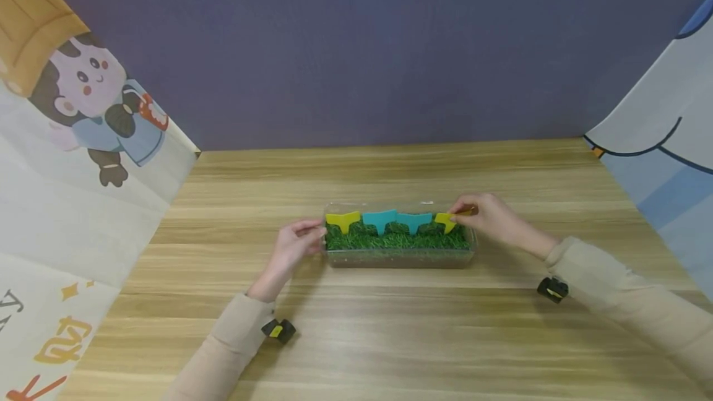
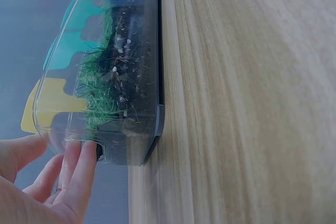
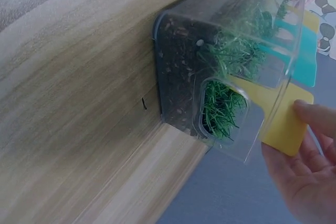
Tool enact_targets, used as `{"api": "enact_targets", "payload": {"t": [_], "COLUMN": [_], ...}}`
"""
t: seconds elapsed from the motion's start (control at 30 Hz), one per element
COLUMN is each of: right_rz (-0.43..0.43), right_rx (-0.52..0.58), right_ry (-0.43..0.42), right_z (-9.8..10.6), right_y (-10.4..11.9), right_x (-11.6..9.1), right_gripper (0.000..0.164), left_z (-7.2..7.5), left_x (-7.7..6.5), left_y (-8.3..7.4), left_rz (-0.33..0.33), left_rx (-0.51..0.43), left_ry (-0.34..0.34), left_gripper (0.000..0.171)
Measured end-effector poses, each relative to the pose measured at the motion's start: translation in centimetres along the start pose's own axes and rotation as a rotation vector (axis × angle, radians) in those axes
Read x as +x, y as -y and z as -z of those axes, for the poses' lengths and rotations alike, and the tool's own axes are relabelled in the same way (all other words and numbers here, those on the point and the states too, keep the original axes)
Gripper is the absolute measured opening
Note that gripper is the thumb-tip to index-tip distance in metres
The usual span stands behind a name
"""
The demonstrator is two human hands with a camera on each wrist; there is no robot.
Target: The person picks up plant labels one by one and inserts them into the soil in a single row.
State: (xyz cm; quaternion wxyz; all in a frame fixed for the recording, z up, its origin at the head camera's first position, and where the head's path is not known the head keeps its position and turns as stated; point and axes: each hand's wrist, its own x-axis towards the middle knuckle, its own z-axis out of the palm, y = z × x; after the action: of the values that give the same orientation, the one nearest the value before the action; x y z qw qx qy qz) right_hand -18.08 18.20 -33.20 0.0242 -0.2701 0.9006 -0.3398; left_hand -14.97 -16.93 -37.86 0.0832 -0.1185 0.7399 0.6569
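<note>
A clear plastic planter box (image 1: 401,258) holds dark soil and short green grass (image 1: 390,241). Four T-shaped plant labels stand along it: a yellow one (image 1: 343,219) at the left, two teal ones (image 1: 380,219) in the middle, and another yellow one (image 3: 290,124) at the right. My right hand (image 1: 483,215) pinches the top of that right label between thumb and fingers; its stem reaches down into the grass. At the opposite end, my left hand (image 1: 292,243) touches the box's end wall with extended fingers (image 2: 79,182), right by the cutout.
The box stands on a wood-grain table (image 1: 390,327), with a dark blue-grey panel (image 1: 390,54) rising behind it. Cartoon-printed sheets (image 1: 111,104) flank the table on both sides. A small black device hangs at each sleeve cuff.
</note>
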Motion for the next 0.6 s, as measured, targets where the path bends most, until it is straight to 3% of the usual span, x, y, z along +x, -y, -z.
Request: {"api": "enact_targets", "payload": {"t": [0.47, 0.6], "right_rz": [0.008, -0.005], "right_rx": [0.008, -0.001], "right_ry": [-0.035, -0.037], "right_z": [0.19, 0.36], "right_y": [0.4, 0.35], "right_x": [-0.33, -0.48], "right_gripper": [0.017, 0.018], "left_z": [-0.21, -0.02], "left_x": [-0.13, 0.04], "left_y": [-0.2, -0.28], "left_rz": [-0.026, -0.044], "left_rx": [0.033, 0.058], "left_ry": [0.003, 0.03], "left_gripper": [0.031, 0.033]}}
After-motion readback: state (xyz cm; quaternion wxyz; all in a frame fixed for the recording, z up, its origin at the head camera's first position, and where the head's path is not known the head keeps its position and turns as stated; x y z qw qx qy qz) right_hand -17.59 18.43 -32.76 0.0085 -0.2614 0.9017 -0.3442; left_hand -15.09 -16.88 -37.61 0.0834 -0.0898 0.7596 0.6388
